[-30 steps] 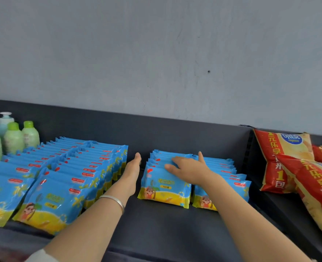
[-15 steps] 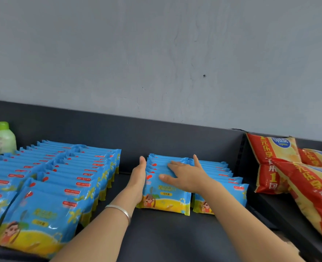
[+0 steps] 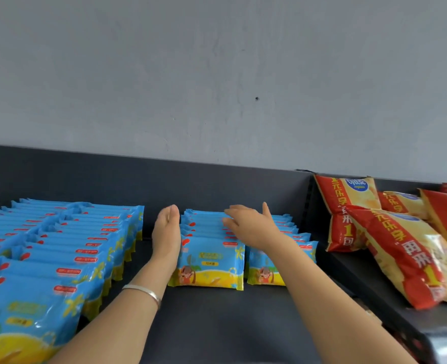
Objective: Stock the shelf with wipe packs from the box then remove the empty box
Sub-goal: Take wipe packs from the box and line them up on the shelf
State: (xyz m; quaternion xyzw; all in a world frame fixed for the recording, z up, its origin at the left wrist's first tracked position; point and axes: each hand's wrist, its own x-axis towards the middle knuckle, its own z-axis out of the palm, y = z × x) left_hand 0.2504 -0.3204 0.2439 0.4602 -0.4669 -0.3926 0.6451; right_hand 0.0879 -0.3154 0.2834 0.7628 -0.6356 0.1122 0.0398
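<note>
Nearest the camera, below both hands, the dark shelf (image 3: 217, 324) lies bare between the forearms, with a large block of wipe packs (image 3: 59, 245) filling it well out to the left of the left hand. That block runs in several full rows to the back panel, so much of the stocking looks done.

Between the two hands sits a shorter row of wipe packs (image 3: 209, 261), leaning one behind another. The left hand (image 3: 166, 235) stands on edge, its grip flat and fingers together, pressed against the left side of this row. The right hand (image 3: 251, 227) rests palm down on the tops of the packs, its grip spread apart and clamped on nothing. Under and beyond the right wrist a second short row (image 3: 304, 245) stands just beside the first.

Further right, past a divider, red and yellow snack bags (image 3: 390, 248) lie on the neighbouring shelf.

My judgement: the hands are squaring up freshly placed packs. Bare shelf remains in front of both short rows, so more packs may follow. No box shows anywhere, so how full it is cannot be told, and its removal seems not yet done.
</note>
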